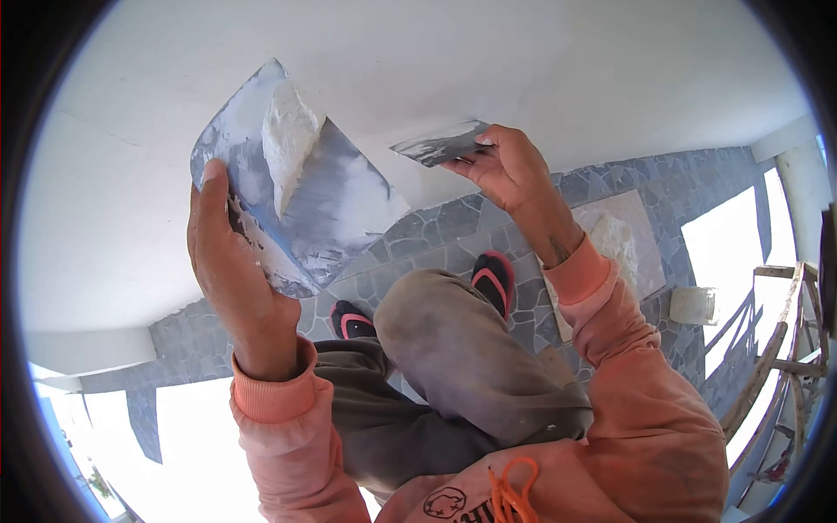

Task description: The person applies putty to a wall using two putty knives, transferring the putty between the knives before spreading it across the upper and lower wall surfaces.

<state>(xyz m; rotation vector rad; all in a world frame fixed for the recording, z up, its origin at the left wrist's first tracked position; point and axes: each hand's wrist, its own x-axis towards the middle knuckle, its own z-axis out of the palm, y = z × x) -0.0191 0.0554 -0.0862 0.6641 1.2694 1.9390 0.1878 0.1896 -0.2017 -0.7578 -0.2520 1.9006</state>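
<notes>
My left hand [231, 253] grips the edge of a broad metal plate [336, 200], smeared with white plaster. A thick ridge of white plaster [289, 139] sits across the plate. In my right hand [510, 170] is a thin, flat metal scraper blade [440, 142], pinched at its right end and streaked with white and dark marks. The blade is close to the white wall [436, 52]; whether it touches cannot be made out. A gap separates the blade from the plate.
Grey stone paving [453, 218] runs along the wall's foot under my sandals [493, 283]. To the right lies a flat board [645, 235] with a heap of white plaster [615, 244]. Beyond it are a whitish bucket [694, 306] and a wooden pole frame [776, 349].
</notes>
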